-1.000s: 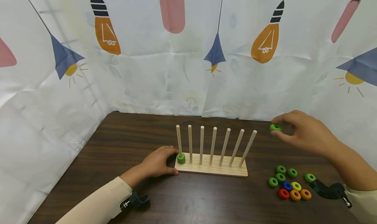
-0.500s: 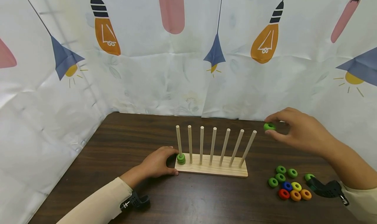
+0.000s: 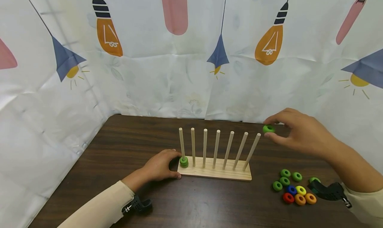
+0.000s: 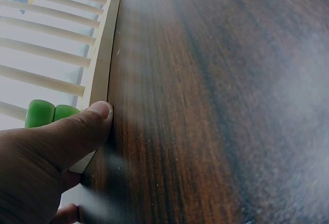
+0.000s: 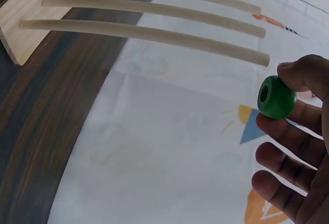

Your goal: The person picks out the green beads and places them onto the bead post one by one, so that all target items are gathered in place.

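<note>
A pale wooden pegboard (image 3: 215,174) with several upright pegs stands mid-table. Two green rings (image 3: 184,162) are stacked on its leftmost peg. My left hand (image 3: 160,165) grips the board's left end, thumb along the front edge in the left wrist view and fingers behind. Up to the right, my right hand (image 3: 302,131) pinches a green ring (image 5: 277,97) between thumb and fingertips, its hole showing. That ring is held near the top of the rightmost peg (image 3: 252,150), a short gap to its right. The other fingers of this hand stay spread below in the right wrist view.
Loose rings lie on the dark wooden table (image 3: 134,134) at the right: several green ones (image 3: 285,181), a blue (image 3: 291,189), a yellow (image 3: 301,190), a red (image 3: 288,197) and two orange (image 3: 310,198). A patterned cloth (image 3: 149,85) hangs behind the table.
My right hand has moved left with the green ring, bringing it closer to the rightmost peg. The left hand and the pegboard have stayed in place.
</note>
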A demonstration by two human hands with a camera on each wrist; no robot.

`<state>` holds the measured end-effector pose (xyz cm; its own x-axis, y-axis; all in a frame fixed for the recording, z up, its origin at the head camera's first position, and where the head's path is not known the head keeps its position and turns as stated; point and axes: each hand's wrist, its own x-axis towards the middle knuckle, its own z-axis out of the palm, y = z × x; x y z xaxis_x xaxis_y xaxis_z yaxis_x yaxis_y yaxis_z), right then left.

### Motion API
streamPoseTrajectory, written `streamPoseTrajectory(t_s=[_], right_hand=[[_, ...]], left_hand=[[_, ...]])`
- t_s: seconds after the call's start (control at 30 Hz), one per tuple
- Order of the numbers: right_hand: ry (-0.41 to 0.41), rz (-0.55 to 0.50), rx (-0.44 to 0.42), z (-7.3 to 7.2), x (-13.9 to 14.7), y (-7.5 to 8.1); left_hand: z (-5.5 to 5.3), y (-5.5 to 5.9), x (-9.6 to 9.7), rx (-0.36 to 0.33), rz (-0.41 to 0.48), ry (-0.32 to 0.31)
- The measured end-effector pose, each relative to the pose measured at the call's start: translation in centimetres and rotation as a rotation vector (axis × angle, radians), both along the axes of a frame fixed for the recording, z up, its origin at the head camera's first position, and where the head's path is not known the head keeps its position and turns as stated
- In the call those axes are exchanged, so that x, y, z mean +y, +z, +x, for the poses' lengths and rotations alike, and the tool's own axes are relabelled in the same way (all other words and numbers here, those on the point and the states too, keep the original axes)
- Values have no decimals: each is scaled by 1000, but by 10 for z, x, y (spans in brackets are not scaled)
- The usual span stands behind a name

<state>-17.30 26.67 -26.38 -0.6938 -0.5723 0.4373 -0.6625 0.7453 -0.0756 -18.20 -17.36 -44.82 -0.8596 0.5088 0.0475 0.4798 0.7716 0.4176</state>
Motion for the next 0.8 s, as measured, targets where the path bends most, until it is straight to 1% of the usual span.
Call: streamPoseTrajectory(t_s=[0.3, 0.8], right_hand=[[47, -15, 20, -3, -8, 0], [92, -19, 9, -4, -24, 0]], left_hand=[[0, -1, -1, -7, 3, 8], [0, -3, -1, 1, 8, 6]])
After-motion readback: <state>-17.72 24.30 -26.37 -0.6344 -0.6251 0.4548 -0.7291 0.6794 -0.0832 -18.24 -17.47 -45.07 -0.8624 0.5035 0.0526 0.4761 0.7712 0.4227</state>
